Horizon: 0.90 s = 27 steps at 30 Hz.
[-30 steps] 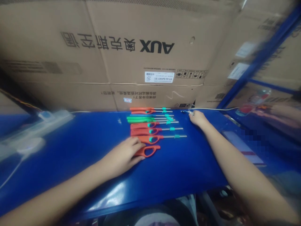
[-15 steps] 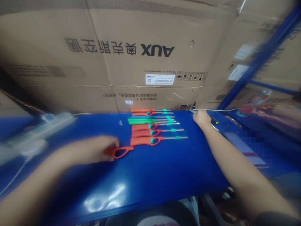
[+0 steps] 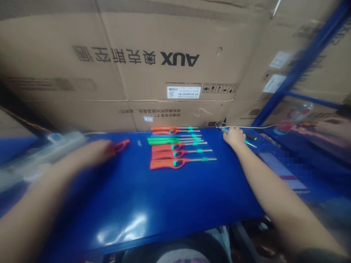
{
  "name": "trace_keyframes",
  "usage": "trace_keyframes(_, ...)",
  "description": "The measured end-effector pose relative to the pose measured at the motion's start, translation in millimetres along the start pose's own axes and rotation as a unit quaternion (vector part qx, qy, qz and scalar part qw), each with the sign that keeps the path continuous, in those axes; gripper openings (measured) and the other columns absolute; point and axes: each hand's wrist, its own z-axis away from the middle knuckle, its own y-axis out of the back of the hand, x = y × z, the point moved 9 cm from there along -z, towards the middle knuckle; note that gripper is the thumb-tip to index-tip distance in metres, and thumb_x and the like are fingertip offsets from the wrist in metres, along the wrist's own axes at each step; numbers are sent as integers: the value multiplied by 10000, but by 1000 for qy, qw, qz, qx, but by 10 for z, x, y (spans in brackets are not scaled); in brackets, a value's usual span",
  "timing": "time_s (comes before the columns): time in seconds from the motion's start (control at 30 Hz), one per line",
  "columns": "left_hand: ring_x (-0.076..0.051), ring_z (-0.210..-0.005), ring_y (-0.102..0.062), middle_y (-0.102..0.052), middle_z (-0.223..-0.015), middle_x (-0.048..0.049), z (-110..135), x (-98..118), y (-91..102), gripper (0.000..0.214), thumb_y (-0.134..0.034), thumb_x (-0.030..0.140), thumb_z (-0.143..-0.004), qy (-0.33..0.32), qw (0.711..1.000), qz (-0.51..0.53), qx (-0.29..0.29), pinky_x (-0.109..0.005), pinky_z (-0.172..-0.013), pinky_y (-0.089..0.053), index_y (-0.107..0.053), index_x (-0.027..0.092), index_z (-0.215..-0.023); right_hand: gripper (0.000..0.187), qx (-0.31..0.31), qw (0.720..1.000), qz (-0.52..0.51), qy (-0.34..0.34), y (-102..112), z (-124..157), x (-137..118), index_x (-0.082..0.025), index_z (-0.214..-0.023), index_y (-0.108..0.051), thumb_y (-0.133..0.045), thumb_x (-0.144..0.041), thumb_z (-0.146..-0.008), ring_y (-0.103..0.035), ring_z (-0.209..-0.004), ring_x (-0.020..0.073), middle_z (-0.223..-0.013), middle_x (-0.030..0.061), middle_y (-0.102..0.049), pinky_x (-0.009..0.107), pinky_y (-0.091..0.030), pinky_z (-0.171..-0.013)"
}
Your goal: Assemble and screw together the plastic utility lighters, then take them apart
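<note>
My left hand [image 3: 94,151], blurred by motion, is closed on an orange lighter handle [image 3: 120,145] at the left of the blue table [image 3: 153,197]. A row of several long-nosed lighters [image 3: 175,146], orange and green with teal collars, lies side by side at the table's far middle. My right hand [image 3: 233,137] rests closed at the far right of the table, on a thin metal tube with a teal tip [image 3: 250,144]; a dark-handled tool [image 3: 251,137] lies just beyond it.
Large cardboard boxes [image 3: 164,62] printed AUX stand behind the table. A white power strip [image 3: 55,144] with cable lies at the far left. A blue shelf frame [image 3: 301,62] rises at the right, with blurred items behind it.
My left hand has carried the orange handle from in front of the row away to the far left. My right hand has stayed at the far right and shifted slightly onto the thin tube.
</note>
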Motion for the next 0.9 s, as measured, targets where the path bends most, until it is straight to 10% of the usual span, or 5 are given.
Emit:
trace_keyframes(0.33,-370,-1034,-639,-671,-1145,-200,-226,-228,-144,335,-484,255,-880,9,995,-74,68,-414,-870,-492,-602,87,-1144,404,9,999,-20,28,63,15,-2,-48,-1234,-608,-500,-315,-951,-524,-1200,390,-1274,279,-539,481,-453,-930)
trace_keyframes(0.53,-369,-1207,-590,-630,-1327,-186,-280,-315,-195,488,-465,161,-839,5,995,-59,85,-440,-988,-472,-555,110,-1316,381,53,979,-79,181,376,282,-503,-70,-1242,-590,-475,-288,-952,-511,-1213,358,-1254,240,-553,461,-414,-1012)
trace_keyframes(0.7,-377,-1282,-533,-596,-1369,-162,-238,-242,-133,558,-482,155,-787,-6,991,-64,121,-483,-1039,-446,-549,182,-1341,218,38,905,-144,399,610,1106,-1248,-214,-1081,-645,-479,-308,-975,-562,-1133,230,-1164,85,-634,348,-427,-1005)
trace_keyframes(0.8,-355,-1253,-535,-606,-1292,-153,-149,-26,-38,450,-487,236,-822,-54,982,-57,174,-486,-1072,-430,-596,183,-1255,184,13,801,-173,573,690,1860,-1620,-199,-1018,-655,-500,-291,-978,-567,-1036,243,-1074,97,-649,386,-437,-924)
trace_keyframes(0.9,-320,-1134,-583,-632,-1134,-143,-68,277,-117,337,-488,328,-851,-133,977,-14,164,-469,-1051,-460,-648,166,-1100,193,-26,763,-155,627,624,2278,-1766,-190,-1043,-637,-514,-329,-990,-561,-1024,236,-1105,103,-645,374,-425,-877)
